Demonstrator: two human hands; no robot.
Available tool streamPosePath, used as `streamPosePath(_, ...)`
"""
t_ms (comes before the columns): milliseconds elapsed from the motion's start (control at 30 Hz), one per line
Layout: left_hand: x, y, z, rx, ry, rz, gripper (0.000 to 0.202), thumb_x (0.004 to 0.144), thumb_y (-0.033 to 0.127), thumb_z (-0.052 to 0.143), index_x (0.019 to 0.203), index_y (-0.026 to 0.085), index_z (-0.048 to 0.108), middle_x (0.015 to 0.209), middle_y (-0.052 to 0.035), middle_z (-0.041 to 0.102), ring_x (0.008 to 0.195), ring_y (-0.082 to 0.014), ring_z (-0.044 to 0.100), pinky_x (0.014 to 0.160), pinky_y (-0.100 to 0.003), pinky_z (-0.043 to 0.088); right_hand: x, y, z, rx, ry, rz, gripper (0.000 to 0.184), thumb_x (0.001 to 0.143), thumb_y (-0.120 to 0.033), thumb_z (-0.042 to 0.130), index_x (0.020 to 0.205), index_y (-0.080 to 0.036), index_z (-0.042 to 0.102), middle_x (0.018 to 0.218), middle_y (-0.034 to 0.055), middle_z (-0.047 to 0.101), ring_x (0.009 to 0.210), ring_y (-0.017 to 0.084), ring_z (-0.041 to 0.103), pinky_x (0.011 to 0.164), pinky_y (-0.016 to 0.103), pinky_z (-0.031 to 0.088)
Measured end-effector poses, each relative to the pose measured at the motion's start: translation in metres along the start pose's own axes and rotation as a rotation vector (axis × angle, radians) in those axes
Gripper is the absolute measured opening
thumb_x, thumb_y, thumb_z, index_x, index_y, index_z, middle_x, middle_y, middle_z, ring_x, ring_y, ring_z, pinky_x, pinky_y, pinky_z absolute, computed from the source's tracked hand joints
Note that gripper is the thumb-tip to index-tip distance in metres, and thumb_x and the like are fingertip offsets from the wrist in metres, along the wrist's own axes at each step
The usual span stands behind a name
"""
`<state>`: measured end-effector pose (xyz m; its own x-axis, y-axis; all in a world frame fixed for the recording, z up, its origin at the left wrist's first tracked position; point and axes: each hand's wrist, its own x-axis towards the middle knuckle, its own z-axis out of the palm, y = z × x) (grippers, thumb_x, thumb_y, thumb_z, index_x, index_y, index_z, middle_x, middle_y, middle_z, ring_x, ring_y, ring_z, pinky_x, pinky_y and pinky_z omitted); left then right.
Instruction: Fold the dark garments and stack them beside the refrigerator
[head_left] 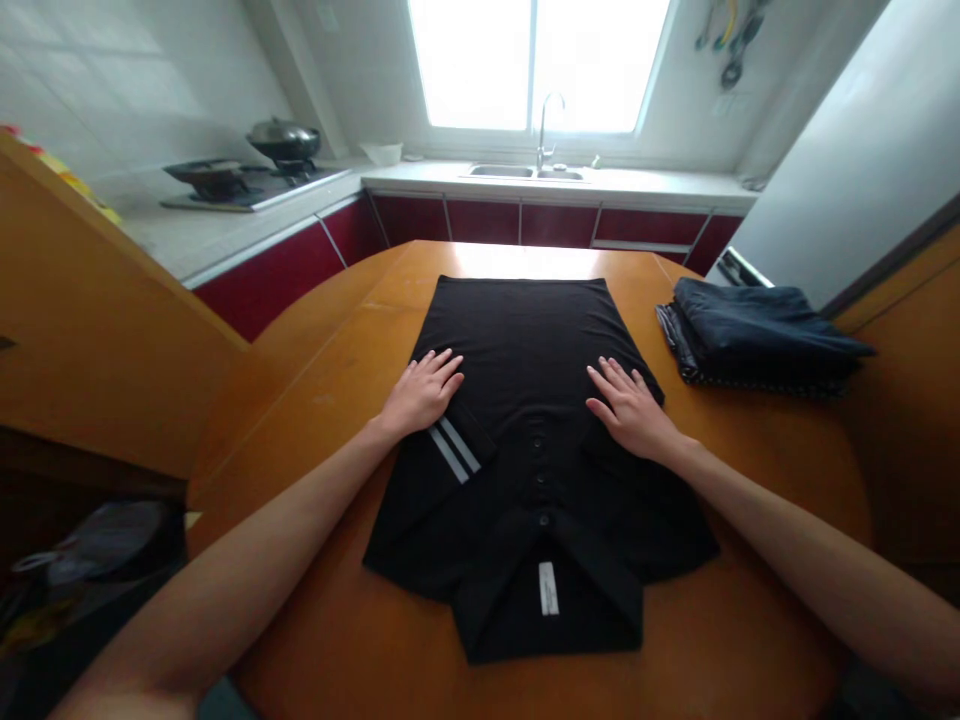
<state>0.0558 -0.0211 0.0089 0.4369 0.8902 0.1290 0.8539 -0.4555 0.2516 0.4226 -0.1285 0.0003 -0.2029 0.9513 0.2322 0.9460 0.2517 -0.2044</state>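
A black polo shirt (525,350) lies flat on the round wooden table (337,370), collar and white label toward me, sleeves folded in. One folded sleeve shows two white stripes. My left hand (421,392) rests palm down on the shirt's left edge, fingers stretched out. On the right side of the shirt my right hand (628,405) lies flat too, fingers apart. Neither hand grips anything.
A stack of folded dark clothes (757,340) sits on the table at the right. Behind stand a kitchen counter with a sink and tap (547,135), a gas stove with a wok (285,140), and a fridge (847,160) at the right. A wooden chair back (90,330) rises at left.
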Motion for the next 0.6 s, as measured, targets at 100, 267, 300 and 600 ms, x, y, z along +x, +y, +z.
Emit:
streamPosePath(100,-0.001,0.002,-0.005,0.014,0.034,0.004,0.054,0.104,0.048,0.030,0.149,0.024,0.047,0.159,-0.0095,0.040,0.149,-0.0322,0.031,0.119,-0.058,0.024,-0.002,-0.012,-0.007,0.003,0.126,-0.004,0.073,0.102,-0.051,0.035,0.163,-0.019,0.011,0.167,0.0124,0.015,0.155,0.029,0.009,0.123,0.058,0.012)
streamPosePath(267,-0.019,0.029,-0.008,0.030,0.139,0.132,0.054,0.104,0.041,0.031,0.151,0.016,0.044,0.157,-0.0128,0.042,0.150,-0.0271,0.030,0.123,-0.050,0.021,0.002,-0.015,-0.001,0.036,0.103,-0.047,0.077,0.102,-0.054,0.034,0.163,-0.016,0.007,0.166,0.0148,0.021,0.155,0.028,0.012,0.123,0.056,0.014)
streamPosePath(300,-0.023,0.035,-0.006,0.021,0.111,0.164,0.055,0.105,0.041,0.031,0.152,0.016,0.043,0.158,-0.0122,0.041,0.151,-0.0262,0.029,0.123,-0.049,0.020,0.003,-0.013,0.003,0.034,0.048,-0.056,0.074,0.102,-0.055,0.033,0.162,-0.016,0.014,0.164,0.0154,0.025,0.154,0.028,0.016,0.123,0.055,0.015)
streamPosePath(600,-0.027,0.046,0.004,0.021,-0.058,0.160,0.058,0.105,0.050,0.031,0.154,0.020,0.040,0.162,-0.0095,0.033,0.153,-0.0284,0.022,0.124,-0.053,0.016,0.002,-0.013,0.004,0.027,0.025,-0.104,0.063,0.103,-0.052,0.035,0.156,-0.018,0.036,0.164,0.0150,0.026,0.154,0.028,0.017,0.122,0.059,0.014)
